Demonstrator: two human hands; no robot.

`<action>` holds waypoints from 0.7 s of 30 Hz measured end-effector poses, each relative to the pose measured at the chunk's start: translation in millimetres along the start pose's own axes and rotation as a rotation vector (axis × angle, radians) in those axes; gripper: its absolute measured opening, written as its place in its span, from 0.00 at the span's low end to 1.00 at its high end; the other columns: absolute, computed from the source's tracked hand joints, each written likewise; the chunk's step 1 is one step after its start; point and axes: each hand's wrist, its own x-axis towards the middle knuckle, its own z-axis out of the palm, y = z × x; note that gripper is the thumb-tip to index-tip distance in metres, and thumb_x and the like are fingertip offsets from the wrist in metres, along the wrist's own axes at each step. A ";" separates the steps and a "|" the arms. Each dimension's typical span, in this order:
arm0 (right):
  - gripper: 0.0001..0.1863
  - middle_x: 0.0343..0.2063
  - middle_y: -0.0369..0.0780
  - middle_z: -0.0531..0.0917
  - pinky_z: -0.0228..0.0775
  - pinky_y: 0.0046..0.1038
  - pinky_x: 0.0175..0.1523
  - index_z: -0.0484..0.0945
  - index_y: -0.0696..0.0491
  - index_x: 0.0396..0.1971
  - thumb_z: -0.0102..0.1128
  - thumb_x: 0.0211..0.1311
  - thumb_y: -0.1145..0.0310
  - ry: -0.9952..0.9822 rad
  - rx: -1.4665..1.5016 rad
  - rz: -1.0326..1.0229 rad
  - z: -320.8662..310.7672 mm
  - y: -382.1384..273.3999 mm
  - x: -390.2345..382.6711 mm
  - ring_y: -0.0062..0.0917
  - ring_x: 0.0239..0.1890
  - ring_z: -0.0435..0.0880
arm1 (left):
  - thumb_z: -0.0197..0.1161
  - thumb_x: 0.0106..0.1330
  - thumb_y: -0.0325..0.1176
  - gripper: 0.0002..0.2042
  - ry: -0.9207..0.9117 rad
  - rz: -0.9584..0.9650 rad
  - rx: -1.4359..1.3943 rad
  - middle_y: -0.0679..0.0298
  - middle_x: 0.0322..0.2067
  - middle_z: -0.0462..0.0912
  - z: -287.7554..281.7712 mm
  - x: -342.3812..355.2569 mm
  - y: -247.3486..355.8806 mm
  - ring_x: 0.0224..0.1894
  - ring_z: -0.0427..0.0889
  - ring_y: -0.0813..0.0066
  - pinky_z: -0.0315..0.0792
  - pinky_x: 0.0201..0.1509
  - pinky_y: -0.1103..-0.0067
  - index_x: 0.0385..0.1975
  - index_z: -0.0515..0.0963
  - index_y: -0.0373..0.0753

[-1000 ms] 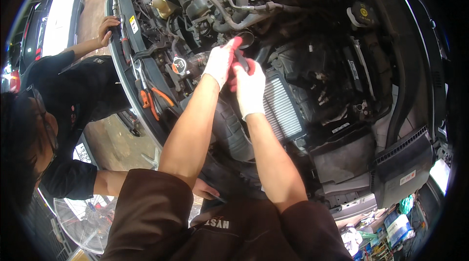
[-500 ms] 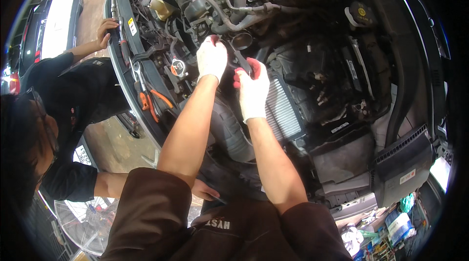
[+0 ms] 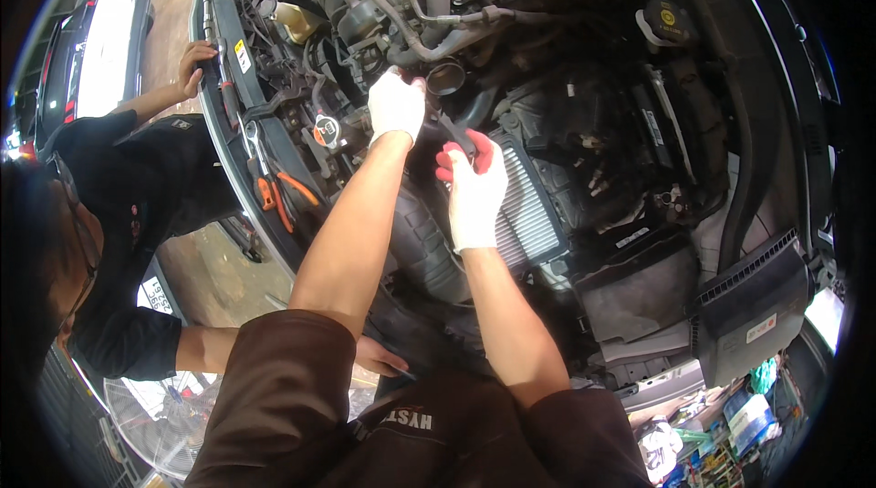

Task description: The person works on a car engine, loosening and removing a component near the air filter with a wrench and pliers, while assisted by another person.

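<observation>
Both my hands wear white gloves with red on the fingers or palm and reach into a car's engine bay. My left hand [image 3: 398, 110] is closed beside the round mouth of a dark pipe [image 3: 446, 78]; what its fingertips hold is hidden. Just below and to the right, the curled fingers of my right hand [image 3: 477, 200] close on a dark slender piece [image 3: 453, 131], its kind unclear. That piece slants up toward my left hand. Under my right hand lies a pale pleated air filter [image 3: 529, 205].
On the car's front edge rest a ratchet [image 3: 255, 143] and orange-handled pliers [image 3: 266, 191]. A co-worker's hand [image 3: 194, 66] grips that edge at left, another hand [image 3: 380, 356] is near my left sleeve. A radiator cap [image 3: 327, 130] and black cover [image 3: 748, 310] flank the work area.
My right hand has moved slightly down, and its fingers look a little looser. My left hand stays at nearly the same place. The pipe mouth shows more clearly.
</observation>
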 end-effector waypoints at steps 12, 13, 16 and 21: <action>0.24 0.48 0.45 0.87 0.85 0.27 0.52 0.74 0.64 0.64 0.68 0.70 0.83 0.021 0.028 -0.027 -91.7 -66.6 -98.6 0.26 0.46 0.90 | 0.68 0.67 0.41 0.17 0.176 -0.277 0.160 0.39 0.39 0.92 26.5 16.6 22.5 0.47 0.93 0.39 0.86 0.53 0.57 0.35 0.90 0.30; 0.25 0.49 0.45 0.87 0.85 0.28 0.53 0.74 0.64 0.65 0.68 0.70 0.83 0.006 -0.011 -0.028 -100.6 -70.6 -107.4 0.27 0.47 0.90 | 0.67 0.67 0.41 0.17 0.172 -0.302 0.164 0.39 0.40 0.92 25.1 17.7 24.8 0.47 0.93 0.39 0.86 0.53 0.57 0.36 0.91 0.30; 0.26 0.51 0.46 0.88 0.85 0.29 0.57 0.74 0.64 0.66 0.71 0.70 0.79 -0.025 -0.070 -0.039 -132.8 -82.2 -136.0 0.29 0.50 0.91 | 0.67 0.67 0.41 0.17 0.118 -0.330 0.175 0.38 0.44 0.91 23.5 23.8 23.2 0.51 0.92 0.39 0.85 0.56 0.57 0.39 0.91 0.30; 0.28 0.50 0.47 0.88 0.86 0.32 0.58 0.74 0.67 0.64 0.71 0.67 0.75 0.002 -0.163 -0.059 -180.2 -110.8 -170.1 0.31 0.48 0.92 | 0.72 0.66 0.47 0.22 0.023 -0.364 0.038 0.41 0.44 0.92 18.9 11.5 9.5 0.50 0.93 0.43 0.84 0.56 0.59 0.43 0.90 0.29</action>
